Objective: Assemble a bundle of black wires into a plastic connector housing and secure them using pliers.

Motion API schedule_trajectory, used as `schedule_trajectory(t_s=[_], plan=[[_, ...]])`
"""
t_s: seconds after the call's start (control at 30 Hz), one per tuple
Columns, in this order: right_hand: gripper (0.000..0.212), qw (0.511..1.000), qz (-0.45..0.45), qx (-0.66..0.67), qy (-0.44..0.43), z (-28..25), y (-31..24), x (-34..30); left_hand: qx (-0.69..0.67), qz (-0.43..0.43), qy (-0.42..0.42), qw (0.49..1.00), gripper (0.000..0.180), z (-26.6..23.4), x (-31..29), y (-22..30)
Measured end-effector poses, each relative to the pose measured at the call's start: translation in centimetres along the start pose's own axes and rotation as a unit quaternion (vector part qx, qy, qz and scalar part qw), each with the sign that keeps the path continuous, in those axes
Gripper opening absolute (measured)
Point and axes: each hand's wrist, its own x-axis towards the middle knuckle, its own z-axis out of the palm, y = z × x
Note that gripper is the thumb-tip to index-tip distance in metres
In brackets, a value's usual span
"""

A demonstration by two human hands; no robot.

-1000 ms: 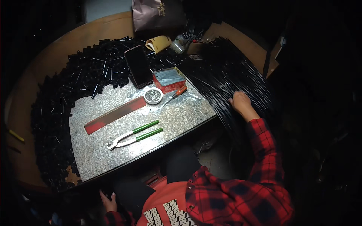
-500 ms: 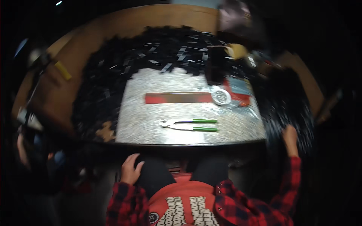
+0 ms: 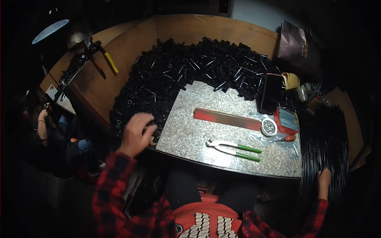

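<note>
A dim room surrounds a speckled grey tabletop (image 3: 182,137) edged by brown boards. At far left, a co-worker's hand (image 3: 43,114) shows beside another bench. The wearer's left hand (image 3: 137,133), its grip loosely open with thumb and fingers apart, is before the heap of short black parts (image 3: 158,75), which curves behind the bare stone. Next come a red-and-brown bar (image 3: 226,119) and, below it, green-handled pliers (image 3: 234,150); then a white bowl (image 3: 269,127) just beside a red box (image 3: 286,122). Rightmost, long black rods (image 3: 325,139) overhang the edge; the right hand (image 3: 324,182) is at their near ends, its grip impossible to tell.
</note>
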Motion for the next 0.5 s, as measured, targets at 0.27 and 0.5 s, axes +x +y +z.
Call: schedule_trajectory(t_s=[0.27,0.5], plan=[[0.019,0.999,0.001,-0.029,0.041,2.7,0.8,0.4,0.044,-0.035,-0.111,0.992,0.040,5.7,10.6,-9.5],[0.019,0.997,0.003,0.029,0.077,1.8,-0.1,-1.2,0.066,-0.053,-0.134,0.987,0.054,15.7,19.0,-13.8]])
